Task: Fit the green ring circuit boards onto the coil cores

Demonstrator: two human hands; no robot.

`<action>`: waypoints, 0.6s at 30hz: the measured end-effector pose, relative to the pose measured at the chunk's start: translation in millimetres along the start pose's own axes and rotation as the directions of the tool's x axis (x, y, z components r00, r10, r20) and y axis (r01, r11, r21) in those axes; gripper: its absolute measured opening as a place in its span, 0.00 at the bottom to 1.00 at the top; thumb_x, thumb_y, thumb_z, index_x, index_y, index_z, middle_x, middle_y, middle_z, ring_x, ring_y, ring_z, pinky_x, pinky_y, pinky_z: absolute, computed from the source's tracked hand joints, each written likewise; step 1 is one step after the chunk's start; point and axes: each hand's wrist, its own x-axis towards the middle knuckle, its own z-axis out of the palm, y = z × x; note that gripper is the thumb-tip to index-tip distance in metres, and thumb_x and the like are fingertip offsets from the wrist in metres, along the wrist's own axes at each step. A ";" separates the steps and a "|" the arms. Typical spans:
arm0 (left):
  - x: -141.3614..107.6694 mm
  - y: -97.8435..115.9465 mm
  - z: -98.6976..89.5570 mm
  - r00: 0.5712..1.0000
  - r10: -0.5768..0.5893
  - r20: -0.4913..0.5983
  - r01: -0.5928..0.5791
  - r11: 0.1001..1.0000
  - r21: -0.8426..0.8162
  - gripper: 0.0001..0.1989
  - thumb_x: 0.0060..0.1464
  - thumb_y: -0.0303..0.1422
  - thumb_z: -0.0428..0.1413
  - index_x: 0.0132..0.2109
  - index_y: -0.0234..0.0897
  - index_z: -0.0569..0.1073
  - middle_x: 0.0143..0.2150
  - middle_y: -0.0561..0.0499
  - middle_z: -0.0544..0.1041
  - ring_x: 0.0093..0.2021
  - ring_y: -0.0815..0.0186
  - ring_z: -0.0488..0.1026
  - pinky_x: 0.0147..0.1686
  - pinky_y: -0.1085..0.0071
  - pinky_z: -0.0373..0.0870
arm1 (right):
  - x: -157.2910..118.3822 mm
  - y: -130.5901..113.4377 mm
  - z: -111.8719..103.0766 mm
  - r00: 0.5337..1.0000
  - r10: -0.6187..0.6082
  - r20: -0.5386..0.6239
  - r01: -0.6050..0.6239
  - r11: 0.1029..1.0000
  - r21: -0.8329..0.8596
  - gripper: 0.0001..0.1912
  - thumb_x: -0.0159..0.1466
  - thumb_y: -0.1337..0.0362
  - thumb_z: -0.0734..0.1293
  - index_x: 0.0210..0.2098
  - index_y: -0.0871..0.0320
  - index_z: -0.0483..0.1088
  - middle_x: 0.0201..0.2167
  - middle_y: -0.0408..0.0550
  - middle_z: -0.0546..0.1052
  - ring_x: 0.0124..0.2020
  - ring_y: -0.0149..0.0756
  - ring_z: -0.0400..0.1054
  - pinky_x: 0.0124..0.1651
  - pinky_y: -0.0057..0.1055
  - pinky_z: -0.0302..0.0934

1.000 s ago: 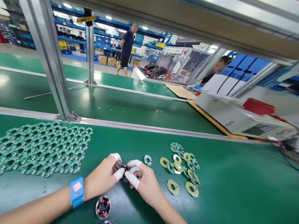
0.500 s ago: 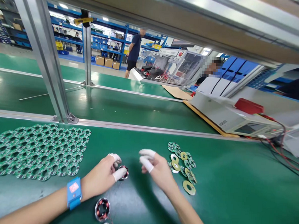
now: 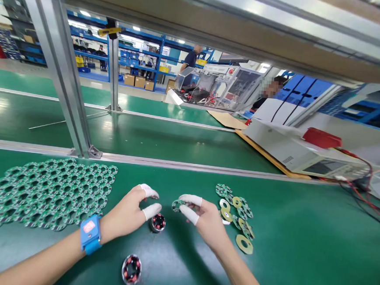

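Factory shelving in blue is running along the far wall, with people standing among the racks and machines, and an aluminium frame post (image 3: 56, 66) is rising from the near edge of the work line. Green matting is covering the table (image 3: 301, 239), probably so that small parts are showing up clearly and sitting without sliding. A white instrument box (image 3: 294, 153) with red leads is lying off to the right, well apart from the work.

On the left a broad sheet of green ring boards (image 3: 41, 192) is lying flat, the rings packed edge to edge as a stock. On the right a loose pile of rings and yellow washers (image 3: 235, 212) is sitting just beside the right hand (image 3: 208, 221), near enough for picking.

That hand's grip, with white finger cots on, is pinched on a single green ring board (image 3: 177, 205), holding it tilted above the mat. The left hand (image 3: 128, 214), wearing a blue wrist strap (image 3: 89, 234), is hovering with thumb and forefinger apart, just above a small wound coil (image 3: 158, 222) standing on the mat. Two more coils (image 3: 131, 269) are waiting nearer the body.
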 end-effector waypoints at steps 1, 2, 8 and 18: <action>0.2 2.6 0.5 1.000 0.028 0.004 -0.028 1.000 -0.008 0.09 0.54 0.34 0.51 0.41 0.37 0.71 0.40 0.49 0.71 0.41 0.64 0.66 0.43 0.68 0.62 | -4.4 -5.2 7.4 0.999 0.033 0.015 -0.035 0.988 0.148 0.13 0.53 0.58 0.68 0.36 0.59 0.73 0.27 0.47 0.74 0.25 0.36 0.66 0.24 0.31 0.64; 0.0 4.9 1.6 0.998 0.052 0.018 -0.052 0.999 -0.014 0.07 0.55 0.33 0.51 0.38 0.37 0.72 0.37 0.50 0.72 0.40 0.65 0.66 0.42 0.69 0.62 | -8.8 -10.0 14.6 0.998 0.050 0.031 -0.057 0.967 0.249 0.15 0.52 0.57 0.69 0.37 0.59 0.73 0.26 0.46 0.74 0.24 0.34 0.66 0.22 0.29 0.64; -3.3 9.4 10.7 1.000 0.010 0.023 -0.009 0.998 -0.069 0.11 0.54 0.28 0.49 0.25 0.35 0.67 0.26 0.54 0.69 0.30 0.69 0.65 0.33 0.73 0.60 | -25.5 -26.6 33.0 0.997 -0.027 0.079 0.010 0.978 0.206 0.18 0.51 0.61 0.70 0.42 0.57 0.73 0.30 0.46 0.71 0.25 0.32 0.65 0.25 0.29 0.66; -6.1 -7.8 21.3 0.997 0.043 0.061 -0.065 0.900 0.430 0.26 0.37 0.49 0.64 0.41 0.38 0.73 0.39 0.48 0.71 0.42 0.56 0.64 0.40 0.63 0.60 | -6.6 -11.6 3.8 0.997 -0.045 0.068 0.052 0.992 -0.117 0.12 0.53 0.59 0.67 0.35 0.57 0.74 0.32 0.50 0.72 0.32 0.39 0.68 0.27 0.31 0.68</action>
